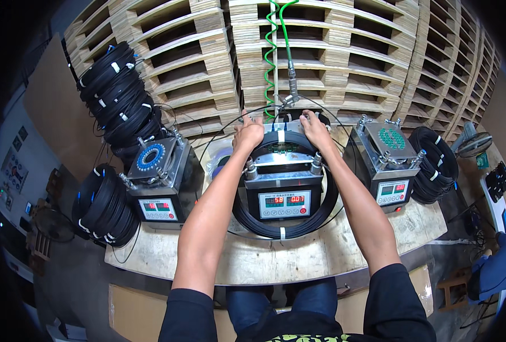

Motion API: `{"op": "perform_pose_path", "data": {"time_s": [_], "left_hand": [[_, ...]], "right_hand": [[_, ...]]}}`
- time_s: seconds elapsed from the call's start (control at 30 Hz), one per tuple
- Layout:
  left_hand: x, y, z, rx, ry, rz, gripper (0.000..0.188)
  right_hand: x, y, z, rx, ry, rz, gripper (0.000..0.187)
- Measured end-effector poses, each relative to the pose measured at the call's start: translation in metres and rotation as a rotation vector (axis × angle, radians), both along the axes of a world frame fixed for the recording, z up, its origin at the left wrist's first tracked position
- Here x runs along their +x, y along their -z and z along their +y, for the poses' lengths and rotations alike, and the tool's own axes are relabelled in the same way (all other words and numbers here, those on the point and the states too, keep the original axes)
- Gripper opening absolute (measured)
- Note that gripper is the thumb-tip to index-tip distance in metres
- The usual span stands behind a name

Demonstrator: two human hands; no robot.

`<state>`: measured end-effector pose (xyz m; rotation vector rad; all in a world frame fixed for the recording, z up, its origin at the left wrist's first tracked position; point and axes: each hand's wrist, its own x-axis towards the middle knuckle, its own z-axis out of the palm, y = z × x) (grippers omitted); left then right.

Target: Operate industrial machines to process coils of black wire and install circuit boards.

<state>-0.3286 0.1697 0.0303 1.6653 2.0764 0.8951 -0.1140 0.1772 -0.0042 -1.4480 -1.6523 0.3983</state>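
A coil of black cable (282, 233), bound with white ties, hangs around the middle bench machine (285, 203), which has a lit red and green display. Beyond the machine's top plate, my left hand (249, 133) is at the coil's far left, fingers bent around black cable. Across from it my right hand (316, 131) has thumb and fingers closed on cable at the far right. Both forearms reach over the coil's sides. A loose strand loops above the hands. Green parts show under the clear top plate; the fingertips are partly hidden.
Similar machines stand left (159, 188) and right (387, 171), with blue and green rings on top. Black cable coils are stacked at left (116, 97) and right (433, 162). A green air hose (285, 34) with a metal fitting hangs before wooden pallets (184, 68). The wooden table (247, 265) curves below.
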Motion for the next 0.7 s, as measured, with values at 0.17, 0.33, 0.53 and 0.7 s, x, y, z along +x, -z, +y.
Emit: {"op": "perform_pose_path", "data": {"time_s": [0.17,0.33,0.53,0.7], "left_hand": [[-0.006,0.004,-0.003,-0.124,0.059,-0.080,0.075],[-0.009,0.006,-0.002,-0.136,0.017,-0.047,0.076],[-0.016,0.022,0.019,-0.036,0.112,-0.060,0.083],[-0.016,0.030,0.023,-0.001,0.144,-0.150,0.084]], "right_hand": [[0.001,0.002,-0.003,0.016,0.019,0.020,0.051],[0.003,0.000,-0.001,0.048,-0.020,-0.008,0.053],[-0.003,-0.008,0.001,-0.062,0.014,-0.095,0.062],[-0.004,-0.008,-0.004,-0.063,0.141,0.169,0.068]]}}
